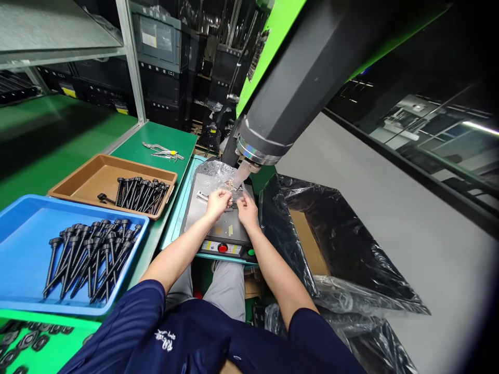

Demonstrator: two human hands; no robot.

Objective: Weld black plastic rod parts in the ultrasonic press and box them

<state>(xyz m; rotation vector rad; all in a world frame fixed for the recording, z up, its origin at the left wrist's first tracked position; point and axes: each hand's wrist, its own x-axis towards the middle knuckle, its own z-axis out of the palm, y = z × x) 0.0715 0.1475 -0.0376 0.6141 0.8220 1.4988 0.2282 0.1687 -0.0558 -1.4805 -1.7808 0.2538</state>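
Observation:
My left hand [219,203] is over the grey base plate [194,215] of a machine, its thumb and fingers pinched together. Just beside it, my right hand [248,210] has its fingers curled in towards the same spot. Whatever lies between the fingertips is too small and too covered to make out. Right above both hands, the pale metal tip [242,172] of the machine's head points down. Crumpled clear plastic film [214,169] lies behind my left hand. A small metal bracket [201,196] sits on the plate to the left of that hand.
A blue tray [23,249] and a brown tray [83,176] at left hold black bolt-like parts. Pliers [156,148] lie behind them. Red [222,248] and green [250,252] buttons front the machine. A black-lined box [343,234] stands at right, below the grey machine column [296,78].

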